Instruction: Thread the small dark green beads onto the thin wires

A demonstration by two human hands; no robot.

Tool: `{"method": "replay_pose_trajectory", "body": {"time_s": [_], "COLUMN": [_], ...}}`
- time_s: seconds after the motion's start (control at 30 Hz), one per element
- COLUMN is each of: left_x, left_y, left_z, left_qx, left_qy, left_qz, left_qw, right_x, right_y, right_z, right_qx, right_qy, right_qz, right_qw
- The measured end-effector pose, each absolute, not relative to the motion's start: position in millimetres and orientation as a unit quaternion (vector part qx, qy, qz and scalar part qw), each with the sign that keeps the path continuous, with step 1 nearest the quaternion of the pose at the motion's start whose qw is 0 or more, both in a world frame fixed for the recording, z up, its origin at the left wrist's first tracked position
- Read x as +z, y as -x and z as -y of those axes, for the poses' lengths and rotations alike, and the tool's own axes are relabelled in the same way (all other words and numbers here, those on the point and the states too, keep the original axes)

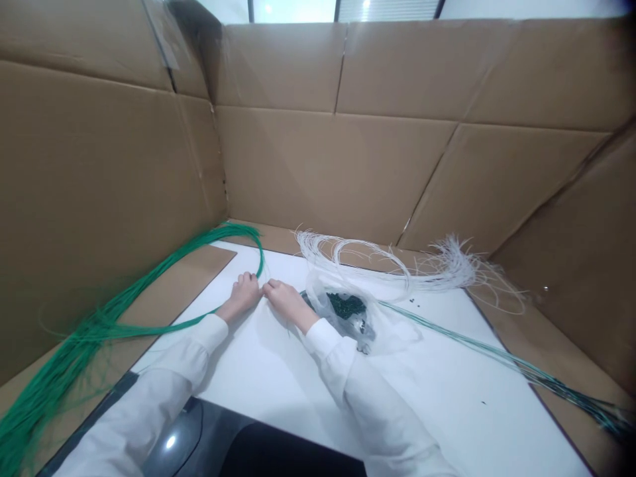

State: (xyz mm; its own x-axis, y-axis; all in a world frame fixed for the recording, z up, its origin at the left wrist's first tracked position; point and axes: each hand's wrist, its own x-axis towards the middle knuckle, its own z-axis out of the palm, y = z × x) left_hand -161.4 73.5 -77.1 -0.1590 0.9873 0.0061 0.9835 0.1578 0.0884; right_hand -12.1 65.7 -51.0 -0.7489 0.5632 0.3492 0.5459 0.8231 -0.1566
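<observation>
My left hand (244, 293) is closed, its fingertips curled beside those of my right hand (284, 299). The right fingers are pinched together and nearly meet the left ones above the white tabletop (268, 371). Faint thin strands show near the fingertips, but what each hand grips is too small to make out. A long bundle of green strands (169, 265) curves round from the left and passes behind or under my left hand. Just beyond my right wrist lies an open clear plastic bag (322, 301) with small dark green pieces (346, 305) inside.
Coiled white strands (372, 255) with a frayed end lie along the back. Green strands with dark ends (457, 338) stretch to the right edge. Tall cardboard walls (318, 165) enclose the back and sides. A few dark bits (415, 302) lie loose near the bag.
</observation>
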Motion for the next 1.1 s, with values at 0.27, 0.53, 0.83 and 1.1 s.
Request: {"method": "replay_pose_trajectory", "body": {"time_s": [0.27,0.53,0.83,1.1], "left_x": [-76.3,-43.9,38.7,63.4], "left_y": [181.8,186.1,19.4,-0.8], "left_z": [-73.9,-71.5,-49.2,-44.7], "left_qx": [0.038,0.113,0.304,0.347], "left_qy": [-0.678,-0.663,-0.798,-0.679], "left_qz": [-0.733,-0.740,-0.466,-0.367], "left_qw": [-0.022,-0.020,0.232,0.532], "right_x": [24.6,61.3,52.2,51.1], "right_y": [-148.8,-285.9,-217.9,-230.2], "right_z": [-26.2,-7.2,-7.8,-24.4], "right_qx": [0.002,-0.085,-0.089,-0.090], "right_qy": [0.322,0.465,0.393,0.459], "right_qz": [0.866,0.672,0.777,0.731], "right_qw": [0.382,0.570,0.484,0.497]}}
